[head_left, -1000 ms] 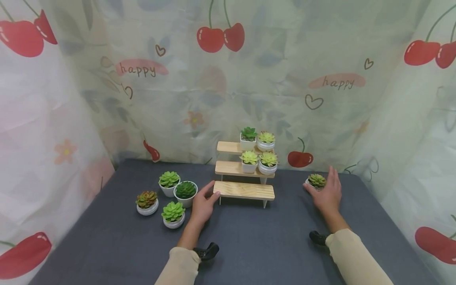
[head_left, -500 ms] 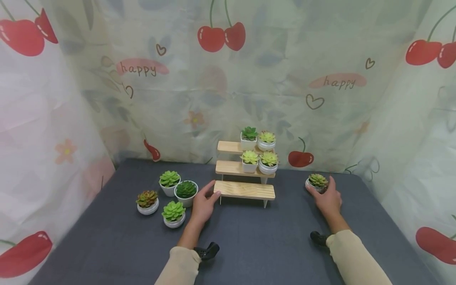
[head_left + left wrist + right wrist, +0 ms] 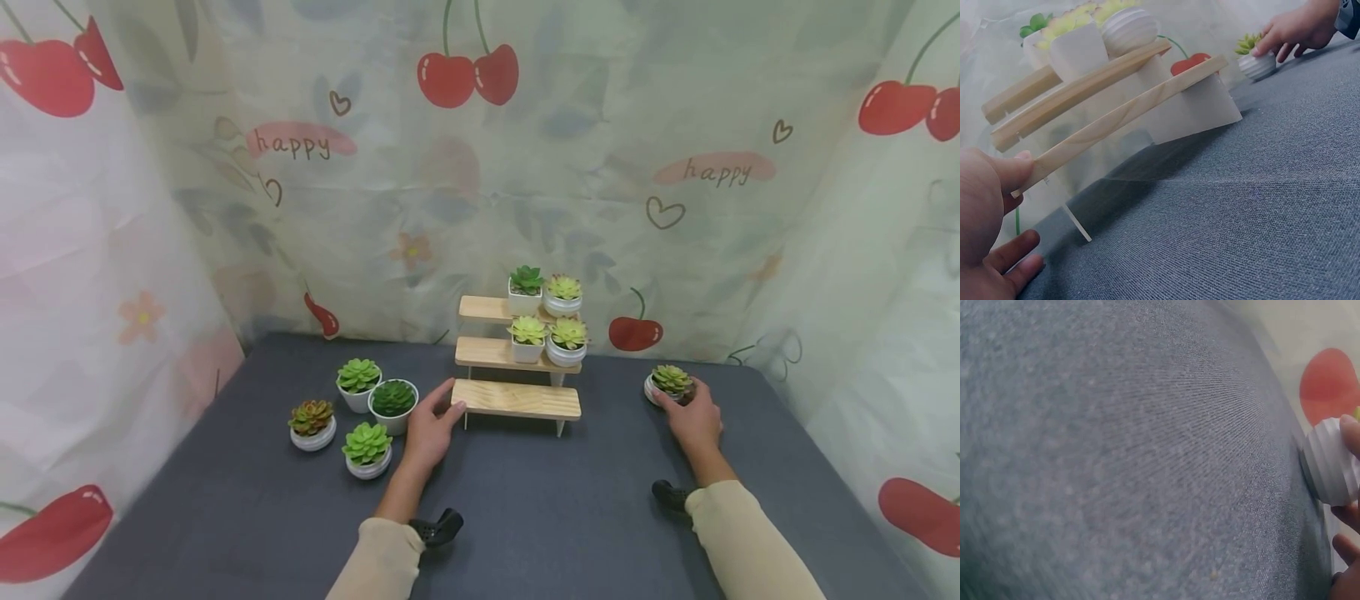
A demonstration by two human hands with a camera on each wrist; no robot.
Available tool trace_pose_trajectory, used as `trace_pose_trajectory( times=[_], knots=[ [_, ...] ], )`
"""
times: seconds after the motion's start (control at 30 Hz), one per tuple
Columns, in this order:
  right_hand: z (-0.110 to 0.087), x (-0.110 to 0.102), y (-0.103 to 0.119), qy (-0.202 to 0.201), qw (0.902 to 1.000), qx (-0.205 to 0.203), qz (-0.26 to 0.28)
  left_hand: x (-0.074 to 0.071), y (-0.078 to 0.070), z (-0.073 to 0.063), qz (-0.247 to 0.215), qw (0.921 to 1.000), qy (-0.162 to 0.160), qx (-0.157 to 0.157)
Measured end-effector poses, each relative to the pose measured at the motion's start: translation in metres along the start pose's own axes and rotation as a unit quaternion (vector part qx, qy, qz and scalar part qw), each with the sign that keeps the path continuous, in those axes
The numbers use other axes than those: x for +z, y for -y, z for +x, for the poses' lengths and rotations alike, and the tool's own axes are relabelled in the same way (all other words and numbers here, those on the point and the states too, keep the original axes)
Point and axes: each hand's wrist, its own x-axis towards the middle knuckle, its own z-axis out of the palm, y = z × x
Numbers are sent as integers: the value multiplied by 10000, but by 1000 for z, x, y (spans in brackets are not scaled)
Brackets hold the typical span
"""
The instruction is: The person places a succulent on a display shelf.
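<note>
My right hand (image 3: 695, 423) grips a small potted succulent (image 3: 671, 380) at the right of the table, thumb at the front of its ribbed white pot (image 3: 1330, 464). In the left wrist view that pot stands on the cloth. My left hand (image 3: 429, 433) pinches the left end of the lowest board on a three-step wooden stand (image 3: 517, 400), thumb at the board's edge (image 3: 1094, 134). Two potted succulents sit at the right of the top step, one a dark green plant (image 3: 527, 280). Two paler ones, including a square-potted succulent (image 3: 528, 337), sit on the middle step. The lowest step is bare.
Left of my left hand stand several potted succulents: a reddish one (image 3: 311, 423), a dark green one (image 3: 393, 402) and two bright green ones, one a front plant (image 3: 367, 448). A dark cloth (image 3: 540, 517) covers the table. A cherry-printed curtain (image 3: 360, 200) hangs behind and at both sides.
My right hand has lowered and its raised fingers have closed round the succulent's pot. The left hand keeps its hold on the stand's lowest board.
</note>
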Motion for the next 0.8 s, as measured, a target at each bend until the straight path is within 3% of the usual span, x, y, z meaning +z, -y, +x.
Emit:
trace_pose_trajectory(
  times=[0.47,0.8],
  knots=[
    [-3,2,-3,-134,9998,-112,-73,0,0,3,24,10000,7,-58],
    [-17,4,-1,-195,9993,-321,-41,0,0,1,42,10000,-7,-35]
  ],
)
